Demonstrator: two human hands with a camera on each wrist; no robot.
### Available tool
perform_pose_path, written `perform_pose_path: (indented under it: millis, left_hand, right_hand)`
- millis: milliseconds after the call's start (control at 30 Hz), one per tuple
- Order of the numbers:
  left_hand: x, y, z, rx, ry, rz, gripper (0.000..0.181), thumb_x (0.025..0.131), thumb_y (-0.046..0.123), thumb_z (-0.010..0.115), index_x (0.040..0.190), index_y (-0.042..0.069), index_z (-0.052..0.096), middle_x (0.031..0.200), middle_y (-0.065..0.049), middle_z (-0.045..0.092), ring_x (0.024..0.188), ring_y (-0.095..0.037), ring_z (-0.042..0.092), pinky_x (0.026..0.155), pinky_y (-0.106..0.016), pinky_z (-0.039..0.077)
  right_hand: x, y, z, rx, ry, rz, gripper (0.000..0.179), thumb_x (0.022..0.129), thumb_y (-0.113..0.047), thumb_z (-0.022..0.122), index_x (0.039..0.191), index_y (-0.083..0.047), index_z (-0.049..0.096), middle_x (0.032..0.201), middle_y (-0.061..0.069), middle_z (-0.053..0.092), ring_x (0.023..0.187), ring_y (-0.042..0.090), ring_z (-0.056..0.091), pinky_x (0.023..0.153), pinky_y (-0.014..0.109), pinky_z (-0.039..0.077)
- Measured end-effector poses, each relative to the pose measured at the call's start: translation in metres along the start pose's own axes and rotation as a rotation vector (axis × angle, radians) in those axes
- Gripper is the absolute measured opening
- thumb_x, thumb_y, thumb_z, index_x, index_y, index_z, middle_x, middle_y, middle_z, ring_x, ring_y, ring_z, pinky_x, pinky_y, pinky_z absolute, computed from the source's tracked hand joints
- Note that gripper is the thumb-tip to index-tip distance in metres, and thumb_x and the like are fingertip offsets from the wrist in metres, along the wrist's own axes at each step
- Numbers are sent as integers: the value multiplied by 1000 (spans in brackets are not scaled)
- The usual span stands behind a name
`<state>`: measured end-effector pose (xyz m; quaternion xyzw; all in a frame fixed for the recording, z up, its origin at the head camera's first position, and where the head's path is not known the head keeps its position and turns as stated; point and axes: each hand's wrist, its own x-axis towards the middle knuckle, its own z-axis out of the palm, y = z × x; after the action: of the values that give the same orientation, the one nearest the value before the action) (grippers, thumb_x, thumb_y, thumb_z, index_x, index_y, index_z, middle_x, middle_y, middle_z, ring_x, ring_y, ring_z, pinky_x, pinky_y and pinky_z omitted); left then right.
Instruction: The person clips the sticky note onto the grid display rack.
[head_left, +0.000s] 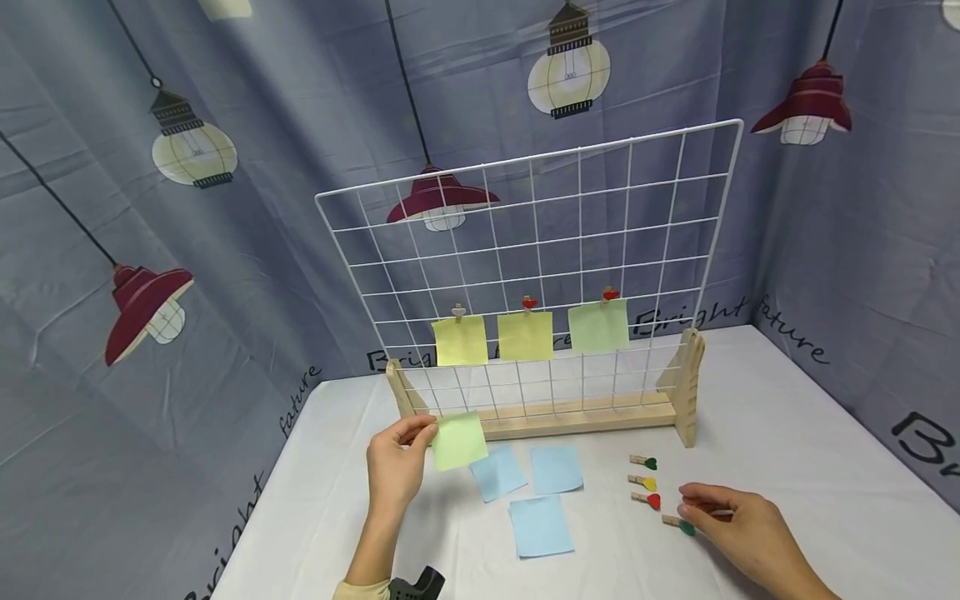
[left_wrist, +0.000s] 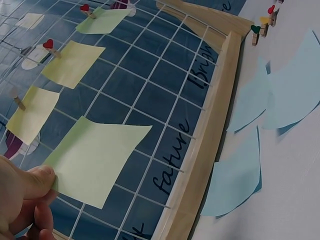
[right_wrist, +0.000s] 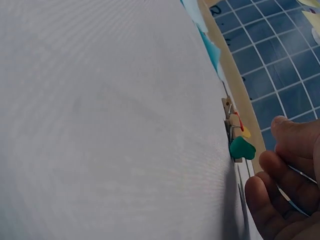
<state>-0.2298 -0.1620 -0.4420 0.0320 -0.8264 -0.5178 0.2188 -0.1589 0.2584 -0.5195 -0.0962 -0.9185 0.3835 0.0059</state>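
Note:
My left hand (head_left: pixel 395 468) pinches a light green sticky note (head_left: pixel 460 441) by its left edge, between thumb and fingers. In the left wrist view the note (left_wrist: pixel 100 164) overlaps the lower wires of the white grid. My right hand (head_left: pixel 738 533) is just beside a small wooden clothespin with a green heart (head_left: pixel 678 524). Thumb and fingers stand apart around bare air in the right wrist view. Behind that clothespin lie others with a red heart (head_left: pixel 647 500), a yellow heart (head_left: pixel 642 482) and a dark green heart (head_left: pixel 643 462).
A white wire grid (head_left: pixel 600 242) stands in a wooden base (head_left: pixel 577 419). Clothespins hold two yellow notes (head_left: pixel 461 341) and a green note (head_left: pixel 598 326) on it. Blue sticky notes (head_left: pixel 541 527) lie on the white tablecloth (head_left: pixel 600 575). A lamp-print curtain (head_left: pixel 247 275) hangs behind.

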Motion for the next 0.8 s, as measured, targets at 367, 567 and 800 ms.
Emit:
perform_pose_path:
  millis: [367, 567, 800]
  left_hand:
    - [1, -3, 1, -1, 0, 7, 8, 89, 12, 80, 95, 16, 83, 88, -2, 80, 77, -12, 65, 59, -22, 44]
    - [1, -4, 1, 2, -2, -2, 8, 89, 12, 80, 95, 17, 83, 87, -1, 80, 77, -12, 64, 60, -22, 43]
    - [-1, -5, 1, 2, -4, -4, 8, 89, 12, 80, 95, 16, 83, 87, -2, 80, 76, -11, 64, 60, -22, 43]
  right_hand:
    - [-3, 6, 3, -26, 37, -45, 34, 88, -29, 82, 113, -6, 78, 104, 6, 77, 83, 12, 65, 64, 22, 50]
    - [-3, 7, 8, -32, 30, -30, 31, 88, -24, 82, 111, -4, 77, 98, 2, 74, 83, 13, 61, 62, 21, 48]
    - [-2, 7, 10, -82, -9, -34, 25, 87, -24, 83, 106, -8, 78, 94, -2, 70, 81, 14, 57, 62, 22, 45]
